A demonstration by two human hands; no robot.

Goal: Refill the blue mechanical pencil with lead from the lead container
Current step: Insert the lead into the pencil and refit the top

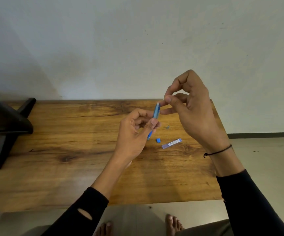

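The left hand (134, 133) grips the blue pencil (155, 114) around its middle, held above the table (52, 150), tip down and top end tilted up and away. The right hand (191, 106) pinches thumb and forefinger narrowly just beside the pencil's top end; whether they hold a lead is too small to tell. Below the pencil, on the table, lie a small blue cap (158, 140), the lead container (171, 143) flat just to the cap's right, and a tiny metal part (168, 127) beyond. All sit near the table's right edge. Left of the pencil the tabletop is bare as far as a black stand (6, 126) at the far left.
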